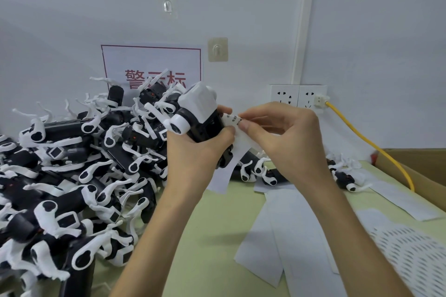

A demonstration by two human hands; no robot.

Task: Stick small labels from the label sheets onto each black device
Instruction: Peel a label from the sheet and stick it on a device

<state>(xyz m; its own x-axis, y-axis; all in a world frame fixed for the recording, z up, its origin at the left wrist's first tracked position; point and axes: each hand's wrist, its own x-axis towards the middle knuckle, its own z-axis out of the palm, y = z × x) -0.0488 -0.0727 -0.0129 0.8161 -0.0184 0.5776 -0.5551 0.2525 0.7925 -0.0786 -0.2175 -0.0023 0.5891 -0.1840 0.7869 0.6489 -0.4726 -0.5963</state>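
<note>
My left hand (193, 154) grips a black device (202, 123) with a white cover and a white ring at its end, held up above the table. Against the device's right side lies a small white label (233, 119) with black print, pinched between the thumb and forefinger of my right hand (280, 132). A label sheet strip (229, 166) hangs down from between the two hands. A big heap of black devices (72, 171) with white straps fills the left side of the table.
Several label sheets (277, 236) lie on the green table (212, 236) under my arms. A few more devices (345, 176) lie at the back right. A cardboard box (415, 166), a yellow cable (376, 147) from the wall socket (299, 96) and white perforated foam (415, 255) are on the right.
</note>
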